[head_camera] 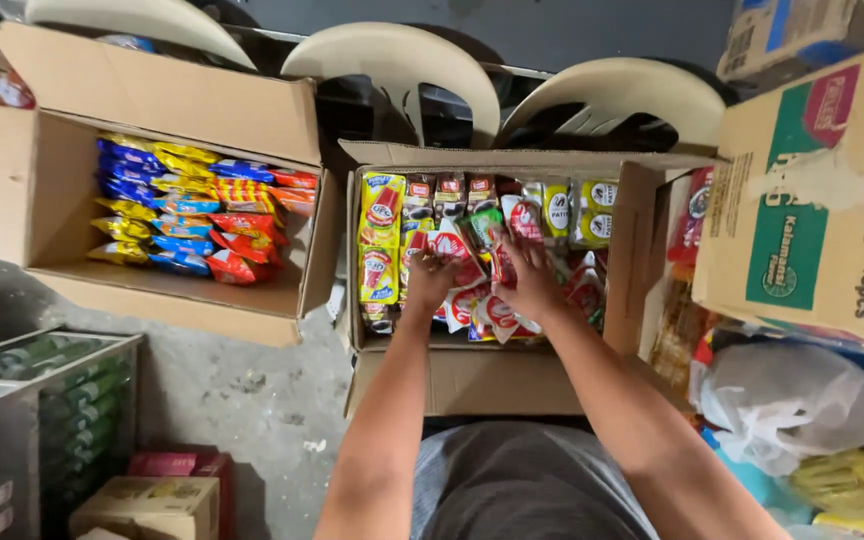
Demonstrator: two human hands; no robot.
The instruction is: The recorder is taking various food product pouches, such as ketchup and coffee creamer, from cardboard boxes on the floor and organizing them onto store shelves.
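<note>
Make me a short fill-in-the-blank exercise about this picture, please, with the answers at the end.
1. Both hands, left hand and right hand, reach into the ____ box.
2. The packets under the hands are mostly red and ____.
3. Beyond the boxes stand three cream plastic ____.
4. The left box holds packets in blue, red and ____.

Missing words: middle; white; chairs; yellow

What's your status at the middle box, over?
Left hand and right hand both down in the middle box, on red and white snack packs. Grip on them unclear. Yellow packs stacked alongside; nothing blocking.
</note>
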